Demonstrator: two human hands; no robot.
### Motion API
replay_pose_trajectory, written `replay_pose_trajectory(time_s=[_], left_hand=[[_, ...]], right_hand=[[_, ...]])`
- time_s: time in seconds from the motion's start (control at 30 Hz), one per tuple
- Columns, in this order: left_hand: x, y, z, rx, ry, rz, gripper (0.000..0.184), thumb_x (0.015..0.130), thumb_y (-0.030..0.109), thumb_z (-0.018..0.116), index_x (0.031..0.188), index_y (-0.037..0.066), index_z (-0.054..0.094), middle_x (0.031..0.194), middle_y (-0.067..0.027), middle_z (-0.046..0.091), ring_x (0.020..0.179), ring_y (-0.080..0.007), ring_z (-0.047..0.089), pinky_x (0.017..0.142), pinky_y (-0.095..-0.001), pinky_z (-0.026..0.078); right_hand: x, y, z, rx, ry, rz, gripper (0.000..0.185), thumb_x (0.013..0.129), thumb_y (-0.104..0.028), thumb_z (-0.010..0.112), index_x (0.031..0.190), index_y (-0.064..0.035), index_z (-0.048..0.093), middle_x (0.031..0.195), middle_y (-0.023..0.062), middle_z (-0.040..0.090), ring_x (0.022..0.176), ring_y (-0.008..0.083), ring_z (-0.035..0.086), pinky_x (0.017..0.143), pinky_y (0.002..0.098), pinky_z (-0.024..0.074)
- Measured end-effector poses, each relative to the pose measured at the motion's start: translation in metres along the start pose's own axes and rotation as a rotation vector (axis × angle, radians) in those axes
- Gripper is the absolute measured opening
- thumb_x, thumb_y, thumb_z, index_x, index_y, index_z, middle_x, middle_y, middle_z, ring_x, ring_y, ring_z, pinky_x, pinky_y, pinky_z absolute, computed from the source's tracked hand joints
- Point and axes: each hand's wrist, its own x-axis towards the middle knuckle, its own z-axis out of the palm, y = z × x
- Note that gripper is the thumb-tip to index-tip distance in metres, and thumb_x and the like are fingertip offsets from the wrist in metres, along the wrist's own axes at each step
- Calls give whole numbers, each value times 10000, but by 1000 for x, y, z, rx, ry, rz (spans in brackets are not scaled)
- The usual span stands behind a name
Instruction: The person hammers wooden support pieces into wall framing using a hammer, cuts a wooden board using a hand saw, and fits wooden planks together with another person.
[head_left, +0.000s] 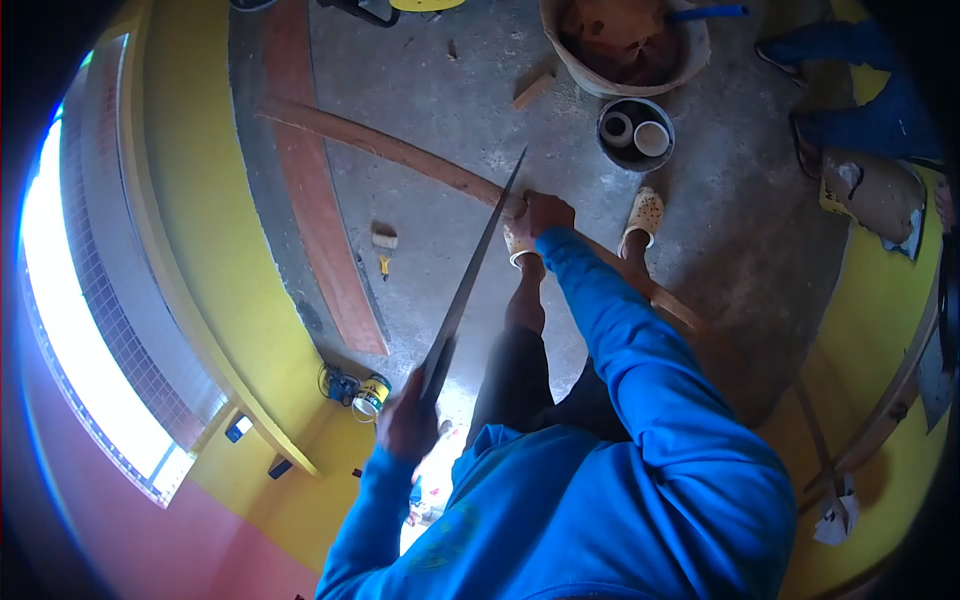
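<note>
My left hand (pixel 402 418) is closed around the dark handle of a handsaw (pixel 465 285). Its long blade points up and away, the narrow tip passing over a wooden board (pixel 400 152) close to my right hand. That right hand (pixel 549 213) grips the board, which runs diagonally from the upper left to beneath my right forearm. Whether the saw's teeth touch the wood, I cannot tell. Just below the right hand is one of my yellow clogs (pixel 520 245), partly hidden by the board and hand.
A paintbrush (pixel 383 250) lies near a flat reddish plank (pixel 318 215). Ahead stand a dark bucket (pixel 608 158) holding two round containers and a large tub (pixel 560 55). A small paint can (pixel 371 395) sits by the left wall. Another person's blue-trousered leg (pixel 860 125) is at right.
</note>
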Motion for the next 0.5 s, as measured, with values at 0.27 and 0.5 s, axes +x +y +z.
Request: replay_pose_trajectory(time_s=[0.27,0.5], left_hand=[[133,-2,68,-207,195,101,495,776,71,551,1261,139,482,823,-225,613,709,-406,609,598,-424,510],[5,-39,42,-120,106,7,508,763,71,571,1259,136,483,861,-192,640,725,-357,641,623,-417,529]], right_hand=[[12,9,16,-9,-21,-12,440,695,-459,607,991,-133,628,917,140,660,884,330,626,796,409,498],[15,8,20,-25,-41,-2,483,685,-507,625,980,-126,651,928,134,663,885,314,634,803,406,500]])
